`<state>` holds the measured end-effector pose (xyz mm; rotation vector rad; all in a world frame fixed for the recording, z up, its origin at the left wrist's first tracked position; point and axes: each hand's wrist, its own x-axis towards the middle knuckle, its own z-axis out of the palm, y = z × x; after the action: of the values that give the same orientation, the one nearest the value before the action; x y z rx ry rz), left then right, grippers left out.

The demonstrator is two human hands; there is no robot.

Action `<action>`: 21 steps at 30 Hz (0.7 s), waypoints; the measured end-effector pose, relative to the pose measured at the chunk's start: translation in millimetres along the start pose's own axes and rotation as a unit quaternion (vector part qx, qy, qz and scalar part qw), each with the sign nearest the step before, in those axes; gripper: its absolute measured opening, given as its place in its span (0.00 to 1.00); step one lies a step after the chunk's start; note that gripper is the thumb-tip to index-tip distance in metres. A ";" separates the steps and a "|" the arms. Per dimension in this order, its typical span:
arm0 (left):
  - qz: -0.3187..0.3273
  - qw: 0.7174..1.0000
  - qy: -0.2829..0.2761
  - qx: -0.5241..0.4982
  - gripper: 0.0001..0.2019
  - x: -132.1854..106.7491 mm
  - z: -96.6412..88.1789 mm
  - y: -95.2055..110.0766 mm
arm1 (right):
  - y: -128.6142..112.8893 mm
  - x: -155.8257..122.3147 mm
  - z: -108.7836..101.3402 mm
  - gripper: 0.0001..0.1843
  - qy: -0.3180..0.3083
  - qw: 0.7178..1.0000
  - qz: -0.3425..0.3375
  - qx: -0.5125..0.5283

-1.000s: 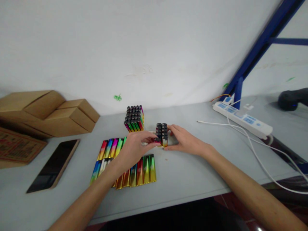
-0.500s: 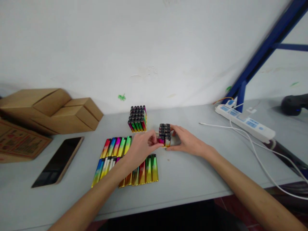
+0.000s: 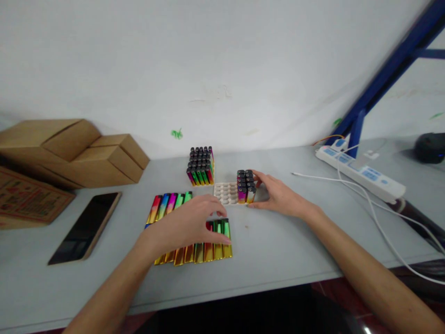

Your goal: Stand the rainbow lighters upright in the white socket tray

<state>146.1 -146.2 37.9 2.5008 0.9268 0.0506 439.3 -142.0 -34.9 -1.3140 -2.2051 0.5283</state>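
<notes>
Left hand: The person's left hand point(image 3: 198, 218), thumb and fingers parted, hangs over the right part of a spread of flat lighters point(image 3: 208, 250); whether it touches them cannot be told from this angle, and nothing shows between the fingertips.
Right hand: The right hand point(image 3: 278, 195) grasps the right end of a white tray point(image 3: 225, 194), thumb at the near corner, fingers at the far side, beside the lighters set there.
Tray lighters: 2 columns of standing lighters point(image 3: 246, 188), black tops up, fill the tray's right end; the 2 nearest show purple and pale gold bodies.
Tray holes: Round white hollows lie open to the left of those columns.
Flat lighters: 2 rows rest on the desk point(image 3: 278, 260) to the left of the tray, metallic in red, blue, pink, green and gold, partly hidden by the left hand and forearm.
Back block: A dense upright block of lighters point(image 3: 200, 164), 5 across its front, stands behind the flat rows, near the wall point(image 3: 208, 69).
Left side: A dark-screened phone point(image 3: 86, 227) lies near brown cardboard boxes point(image 3: 69, 153).
Right side: A white power strip point(image 3: 361, 174) and a white cable point(image 3: 314, 176) stretch beside a blue metal frame point(image 3: 385, 79).
</notes>
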 end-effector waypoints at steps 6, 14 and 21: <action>0.022 0.995 -0.022 0.094 0.43 -8.0 15.5 20.3 | 0.1 -0.7 -0.1 0.50 0.003 1.000 0.006 -0.002; 0.026 0.994 -0.022 0.103 0.33 -3.7 20.5 19.5 | 3.1 -0.3 2.0 0.50 0.005 1.000 -0.006 0.010; 0.045 0.996 0.066 -0.049 0.35 -3.9 9.4 23.2 | 1.5 -0.7 1.3 0.50 0.004 1.000 0.000 0.006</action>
<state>159.0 -167.8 40.3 2.4710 0.8408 0.2853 439.8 -142.0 -37.0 -1.3073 -2.1929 0.5350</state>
